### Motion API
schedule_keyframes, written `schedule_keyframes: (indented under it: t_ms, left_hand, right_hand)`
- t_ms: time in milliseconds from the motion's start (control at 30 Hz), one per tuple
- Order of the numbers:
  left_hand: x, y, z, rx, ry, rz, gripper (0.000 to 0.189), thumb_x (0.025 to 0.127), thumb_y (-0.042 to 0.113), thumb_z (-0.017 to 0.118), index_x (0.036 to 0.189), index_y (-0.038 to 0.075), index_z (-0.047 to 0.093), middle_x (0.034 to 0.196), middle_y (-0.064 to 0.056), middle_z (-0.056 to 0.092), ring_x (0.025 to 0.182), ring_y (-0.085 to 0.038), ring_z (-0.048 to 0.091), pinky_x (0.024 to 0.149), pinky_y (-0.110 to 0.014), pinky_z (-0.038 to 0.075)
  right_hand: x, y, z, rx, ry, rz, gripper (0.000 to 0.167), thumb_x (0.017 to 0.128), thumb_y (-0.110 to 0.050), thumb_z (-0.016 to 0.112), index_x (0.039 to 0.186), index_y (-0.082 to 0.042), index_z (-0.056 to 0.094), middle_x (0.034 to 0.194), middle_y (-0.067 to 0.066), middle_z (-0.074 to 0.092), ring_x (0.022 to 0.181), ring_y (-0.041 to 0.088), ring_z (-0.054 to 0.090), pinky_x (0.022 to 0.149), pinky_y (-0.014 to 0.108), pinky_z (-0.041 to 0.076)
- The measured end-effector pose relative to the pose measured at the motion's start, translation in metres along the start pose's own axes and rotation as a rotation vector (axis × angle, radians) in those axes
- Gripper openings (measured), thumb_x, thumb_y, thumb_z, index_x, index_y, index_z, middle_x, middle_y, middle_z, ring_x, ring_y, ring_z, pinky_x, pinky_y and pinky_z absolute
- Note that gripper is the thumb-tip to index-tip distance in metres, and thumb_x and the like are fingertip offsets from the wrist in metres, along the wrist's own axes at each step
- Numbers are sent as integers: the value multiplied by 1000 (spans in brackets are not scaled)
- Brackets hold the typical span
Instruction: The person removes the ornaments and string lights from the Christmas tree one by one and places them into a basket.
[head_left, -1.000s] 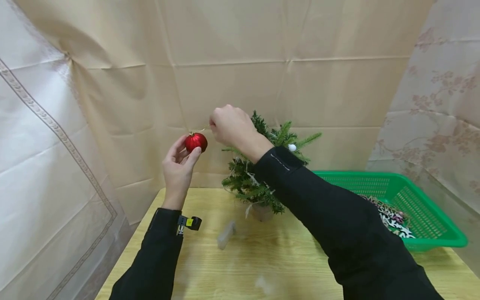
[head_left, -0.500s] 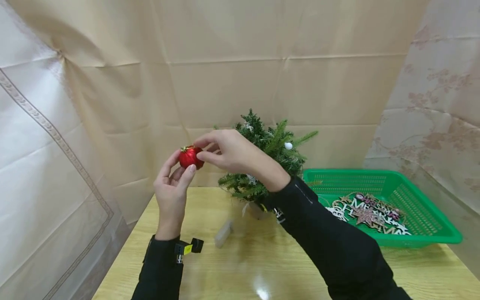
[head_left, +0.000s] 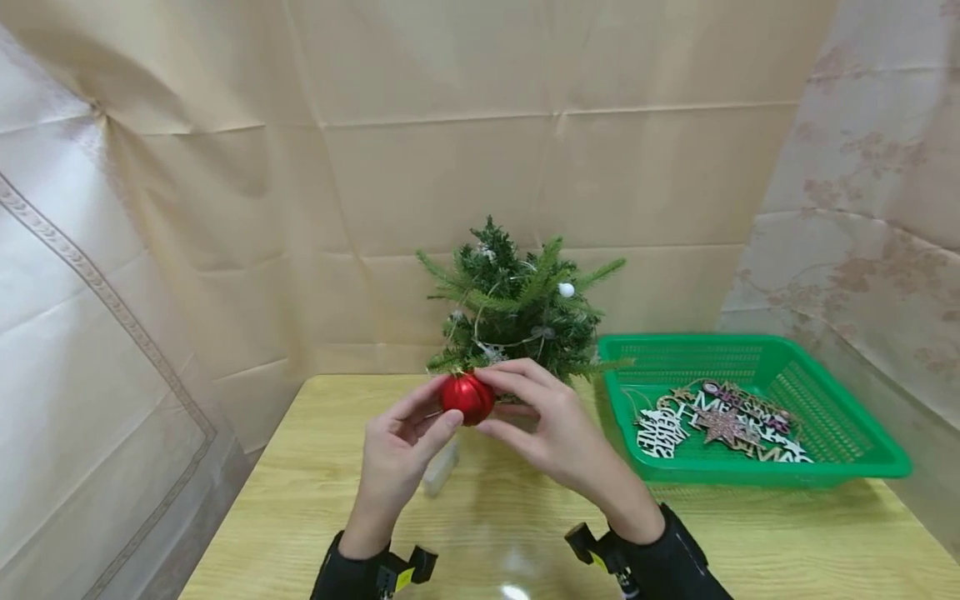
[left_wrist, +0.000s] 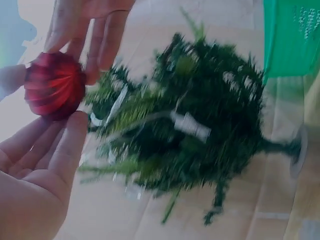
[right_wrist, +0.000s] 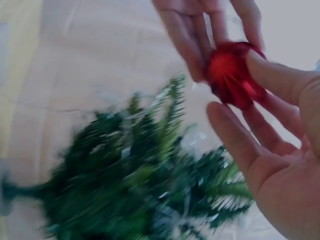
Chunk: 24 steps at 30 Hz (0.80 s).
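A shiny red ribbed Christmas bauble (head_left: 467,398) is held up between both hands, in front of a small artificial Christmas tree (head_left: 525,304). On its left side, my left hand (head_left: 401,442) pinches it between thumb and fingers. From the right, my right hand (head_left: 558,421) also has thumb and fingertips on it. Both wrist views show the bauble (left_wrist: 55,86) enclosed by fingers of the two hands, with the tree (right_wrist: 115,185) beyond, blurred. A white ball (head_left: 566,290) and light strings hang among its branches. The hands and bauble hide the tree's base in the head view.
At the right, a green plastic basket (head_left: 757,473) holds wooden letter ornaments (head_left: 662,433) and a glittery star (head_left: 723,425). A small clear block-like item (head_left: 441,468) lies on the wooden table (head_left: 277,500), partly behind my left hand. Beige cloth (head_left: 442,175) hangs behind.
My right hand, first pulling up the bauble's cord, has come down onto the bauble itself. Both hands have then carried it right and lower, before the tree.
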<state>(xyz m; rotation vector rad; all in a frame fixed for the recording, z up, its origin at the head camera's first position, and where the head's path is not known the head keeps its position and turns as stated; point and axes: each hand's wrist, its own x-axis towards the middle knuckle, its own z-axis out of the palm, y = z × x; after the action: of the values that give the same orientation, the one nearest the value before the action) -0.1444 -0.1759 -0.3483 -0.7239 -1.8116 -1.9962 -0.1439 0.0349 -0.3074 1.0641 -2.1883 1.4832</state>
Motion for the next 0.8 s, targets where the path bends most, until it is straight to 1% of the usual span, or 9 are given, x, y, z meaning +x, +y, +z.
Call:
schedule_keyframes:
  t_ms: [67, 167, 267, 400, 600, 800]
  left_hand:
    - [-3, -2, 9, 9, -55, -22, 44, 91, -5, 72, 134, -1, 64, 124, -16, 69, 109, -26, 70, 88, -35, 58]
    - [-5, -5, 21, 10, -134, -56, 42, 93, 0, 72, 134, 2, 64, 123, -15, 70, 110, -26, 69, 88, -36, 58]
    - [-7, -6, 32, -11, -184, -108, 42, 94, 4, 72, 135, 3, 64, 123, -14, 70, 110, -27, 69, 88, -37, 58]
    - [-8, -6, 41, -41, -199, -166, 44, 94, 6, 73, 137, 4, 63, 124, -15, 69, 111, -26, 69, 88, -37, 58]
    - [-8, -10, 52, -65, -218, -200, 45, 94, 7, 73, 137, 3, 62, 127, -16, 67, 113, -25, 68, 90, -37, 57]
    - [-7, -16, 65, -58, -223, -232, 45, 96, 12, 73, 139, 5, 61, 131, -15, 66, 113, -22, 68, 90, -36, 57]
  right_hand:
    - [-16, 6, -2, -4, 40, 4, 56, 84, -2, 81, 137, -10, 63, 131, 3, 58, 116, 22, 64, 86, 32, 58]
    - [-35, 13, -7, -7, 85, 17, 61, 82, -2, 83, 138, -12, 62, 131, 2, 59, 115, 23, 64, 83, 33, 59]
    - [-47, 17, -14, -6, 107, 39, 63, 81, -1, 83, 139, -15, 61, 132, 1, 60, 114, 25, 65, 82, 33, 60]
    - [-54, 21, -21, -22, 107, 33, 64, 82, -2, 83, 140, -15, 60, 134, 2, 60, 114, 26, 65, 82, 32, 60]
    - [-59, 25, -30, -45, 98, 29, 65, 80, -3, 85, 139, -15, 60, 130, 2, 61, 114, 22, 65, 82, 31, 59]
    - [-63, 30, -40, -101, 95, 21, 63, 81, -2, 85, 138, -12, 60, 130, 4, 61, 115, 24, 64, 83, 30, 59]
